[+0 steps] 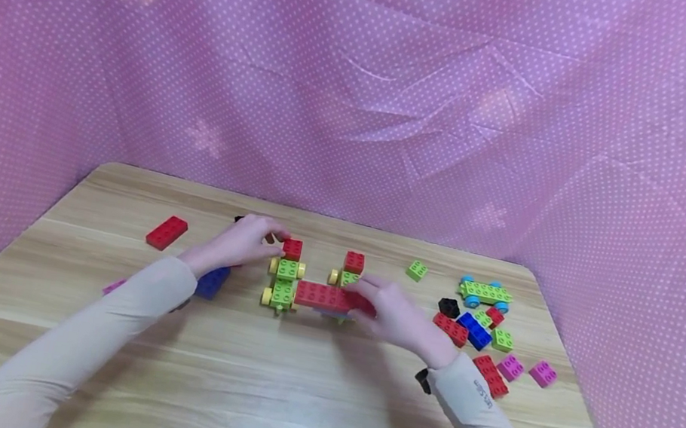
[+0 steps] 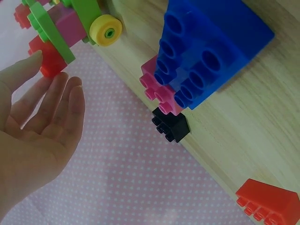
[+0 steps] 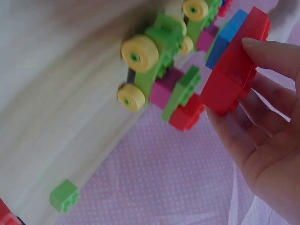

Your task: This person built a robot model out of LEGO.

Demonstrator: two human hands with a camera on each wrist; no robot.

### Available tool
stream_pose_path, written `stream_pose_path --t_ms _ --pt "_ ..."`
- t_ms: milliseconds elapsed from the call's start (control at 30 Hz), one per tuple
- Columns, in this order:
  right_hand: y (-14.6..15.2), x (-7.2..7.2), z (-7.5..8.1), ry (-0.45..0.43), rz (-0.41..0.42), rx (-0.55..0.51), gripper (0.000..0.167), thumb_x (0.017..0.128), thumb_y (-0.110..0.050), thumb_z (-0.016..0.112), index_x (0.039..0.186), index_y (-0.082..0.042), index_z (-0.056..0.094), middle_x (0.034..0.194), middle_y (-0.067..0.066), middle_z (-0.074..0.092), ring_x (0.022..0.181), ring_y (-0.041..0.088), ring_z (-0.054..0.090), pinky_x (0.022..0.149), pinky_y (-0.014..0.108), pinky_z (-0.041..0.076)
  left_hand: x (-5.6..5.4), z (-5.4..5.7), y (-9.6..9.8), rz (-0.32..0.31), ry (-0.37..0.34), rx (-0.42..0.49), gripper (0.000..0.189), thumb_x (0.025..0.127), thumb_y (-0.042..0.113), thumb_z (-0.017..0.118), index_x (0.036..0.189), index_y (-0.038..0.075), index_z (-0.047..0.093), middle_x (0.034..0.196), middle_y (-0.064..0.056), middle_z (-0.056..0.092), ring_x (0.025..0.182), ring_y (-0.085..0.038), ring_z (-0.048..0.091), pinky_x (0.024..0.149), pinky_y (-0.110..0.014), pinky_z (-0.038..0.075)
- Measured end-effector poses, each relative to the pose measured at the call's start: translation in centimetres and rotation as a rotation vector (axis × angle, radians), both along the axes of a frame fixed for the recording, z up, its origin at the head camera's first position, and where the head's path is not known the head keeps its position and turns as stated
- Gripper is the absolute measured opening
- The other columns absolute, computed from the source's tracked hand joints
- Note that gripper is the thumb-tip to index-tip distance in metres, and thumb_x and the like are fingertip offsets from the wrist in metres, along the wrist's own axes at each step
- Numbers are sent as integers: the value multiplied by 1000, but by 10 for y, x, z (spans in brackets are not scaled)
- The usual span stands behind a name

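Two lime-green wheeled bases with yellow wheels stand side by side, each stacked with bricks: the left car (image 1: 283,295) and the right car (image 3: 154,70), partly hidden in the head view. My left hand (image 1: 247,241) is at the left car, thumb and fingertips pinching the red brick (image 2: 48,57) on its top. Another red brick (image 1: 354,262) tops the right car. My right hand (image 1: 390,316) grips a long red brick (image 1: 321,296) by one end, in front of the cars. Attached to it is a blue brick (image 3: 226,40), seen in the right wrist view.
Right of the cars lie a green base with blue wheels (image 1: 484,294), a blue brick (image 1: 474,330), pink bricks (image 1: 543,373) and several others. A lone green brick (image 1: 417,271) lies behind. Leftward are a red brick (image 1: 167,233) and a blue brick (image 1: 211,283).
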State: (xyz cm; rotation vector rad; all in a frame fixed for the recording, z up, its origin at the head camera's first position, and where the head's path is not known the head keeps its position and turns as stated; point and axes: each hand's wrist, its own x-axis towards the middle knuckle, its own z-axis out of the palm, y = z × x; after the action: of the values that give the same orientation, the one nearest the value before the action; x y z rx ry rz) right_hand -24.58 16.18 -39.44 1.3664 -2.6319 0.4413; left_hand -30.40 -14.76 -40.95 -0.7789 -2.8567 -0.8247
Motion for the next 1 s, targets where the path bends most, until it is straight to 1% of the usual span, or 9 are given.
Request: stream_pose_path --t_ms 100,233,300,467,667,867,933,1000 --pt "1 -10 8 2 -14 -1 34 86 -10 74 118 -3 68 109 8 72 93 16 70 83 28 61 0 0 0 -3 1 3 32 91 14 71 120 1 69 117 -16 72 99 -28 69 87 -43 59" --pt "-1 -22 16 5 -48 9 33 88 -13 73 120 -4 68 113 10 73 96 19 72 86 32 61 1 1 -1 8 -14 3 32 91 15 71 121 3 69 118 -15 72 101 -28 69 88 -43 58" --pt "-2 -28 18 5 -59 7 33 89 -14 73 120 -4 68 114 10 73 99 20 72 87 33 61 1 1 -1 11 -9 -4 32 91 15 70 121 3 69 118 -15 72 101 -28 69 88 -43 59" --pt "-8 -41 20 7 -68 3 31 90 -13 72 119 -4 68 113 10 73 99 20 71 87 34 61 2 2 1 8 21 -22 32 91 15 71 120 2 69 116 -15 73 99 -28 69 86 -42 59" --pt "-14 -53 22 -11 -88 0 34 89 -13 72 121 -2 67 117 12 72 102 23 71 90 35 60 2 3 2 11 42 -31 31 90 15 72 118 1 70 114 -15 74 97 -27 69 85 -41 59" --pt "-19 -63 24 -36 -121 20 35 90 -14 72 123 -4 66 121 12 70 110 24 68 96 37 58 2 3 2 28 23 -25 34 90 16 72 120 2 69 116 -15 73 99 -26 69 86 -41 59" --pt "-21 -66 24 -40 -130 29 36 90 -15 72 124 -4 66 122 11 70 110 24 68 98 37 57 3 4 1 36 13 -22 37 89 17 73 122 2 68 117 -14 72 101 -27 69 87 -41 59" --pt "-23 -68 24 -45 -131 31 36 90 -15 72 124 -5 66 120 11 70 108 24 68 96 36 58 3 6 0 41 6 -16 40 88 18 74 124 2 66 118 -15 72 102 -28 68 88 -42 59"
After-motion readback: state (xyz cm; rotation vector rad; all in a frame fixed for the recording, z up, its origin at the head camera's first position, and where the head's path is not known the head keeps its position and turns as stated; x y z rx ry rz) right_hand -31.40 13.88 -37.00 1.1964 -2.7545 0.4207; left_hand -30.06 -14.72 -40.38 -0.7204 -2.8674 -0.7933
